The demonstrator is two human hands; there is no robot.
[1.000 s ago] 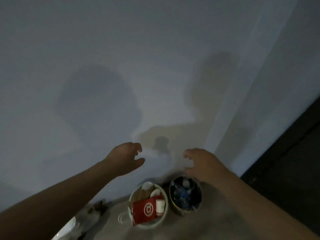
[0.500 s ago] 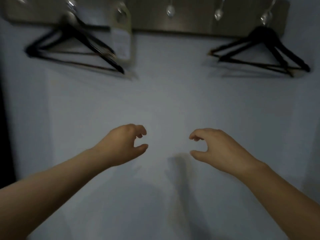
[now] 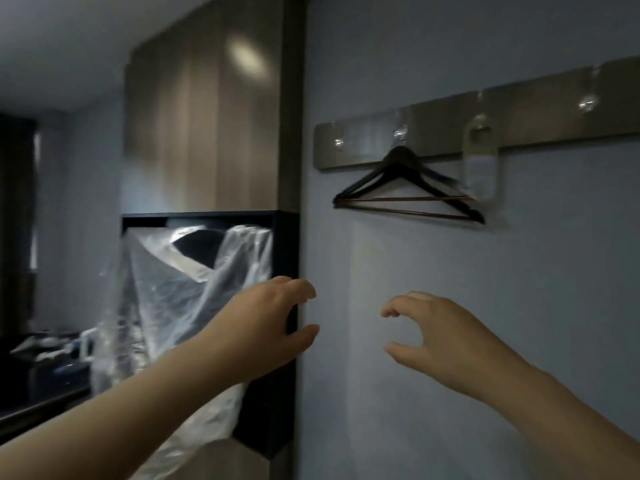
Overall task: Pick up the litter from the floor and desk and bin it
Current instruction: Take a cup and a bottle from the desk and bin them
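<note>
View: head camera, the only one

Left hand (image 3: pixel 273 327): at 7 o'clock, raised, empty, fingers loosely curled, thumb spread, in front of the edge of the black niche (image 3: pixel 284 237); touching it or not, cannot tell

Right hand (image 3: pixel 450 341): at 5 o'clock, raised before the wall (image 3: pixel 381 420), empty, fingers loosely hooked, well apart from the left

Litter: none certain in sight; nearest candidate the pale clutter (image 3: pixel 45 344) on the desk (image 3: pixel 38 407) at 8 o'clock, too blurred and dim to name

Bin: out of frame

Risk, gaze: aimed at wall height, floor out of frame; likely overlooking of floor scraps

Risk, bag: clear plastic bag (image 3: pixel 173 306) hanging in the niche at 8 o'clock, behind the left forearm; easily snagged or dragged down by a sweep toward the desk

Risk, wrong item: perhaps a liner or cover rather than rubbish; binned by mistake if grabbed in haste

Risk, hanger: dark hanger (image 3: pixel 399 158) at 2 o'clock under the hook rail (image 3: pixel 436 116); liable to be knocked off by a right hand lifted higher

Risk, light: dim room, dark desk; small pieces hard to tell apart

Count, hands: two, both empty

Count, hangers: one

Count, hook knobs: three bare, probably a fourth beneath the hanging tag (image 3: pixel 479 168)

Count, tags: one

Count, rails: one

Count, bags: one

Count, sure litter pieces: none

Count, bins: none
</note>
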